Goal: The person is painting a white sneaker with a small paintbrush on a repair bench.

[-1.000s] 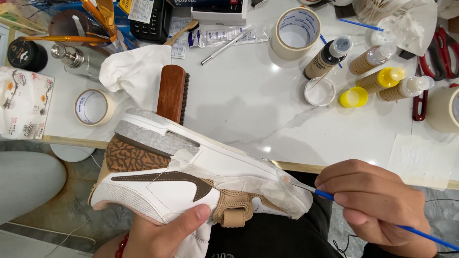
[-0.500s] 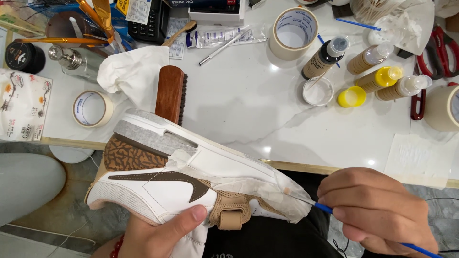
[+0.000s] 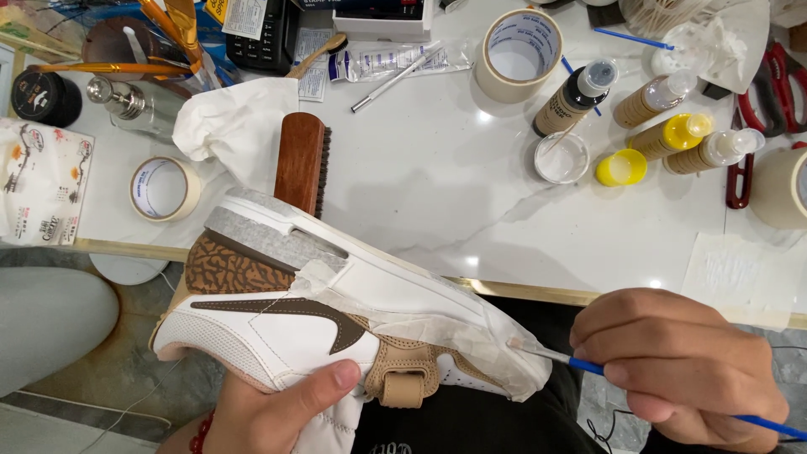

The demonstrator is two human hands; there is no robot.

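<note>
Sneaker (image 3: 328, 311) in white leather, lying on its side over the person's lap, just off the gold-trimmed near edge of the white marble table (image 3: 437, 193), sole turned up toward the tabletop. Masking tape covers its toe end and part of the midsole. The left hand (image 3: 277, 412) cups it from below, thumb pressed flat on the white side panel beside the brown swoosh. The right hand (image 3: 672, 370) has its fingers curled tight around a thin blue-handled brush (image 3: 588, 364), whose pale tip touches the taped toe edge.

On the table, a wooden shoe brush (image 3: 301, 162) stands on edge just behind the sole, with a crumpled white cloth (image 3: 231, 126) beside it and a small tape roll (image 3: 164, 188) near the table's rim. Farther back sit a larger tape roll (image 3: 519, 55), several paint bottles (image 3: 672, 139) and a small white dish (image 3: 562, 157). The middle of the tabletop lies bare between the shoe and the bottles.
</note>
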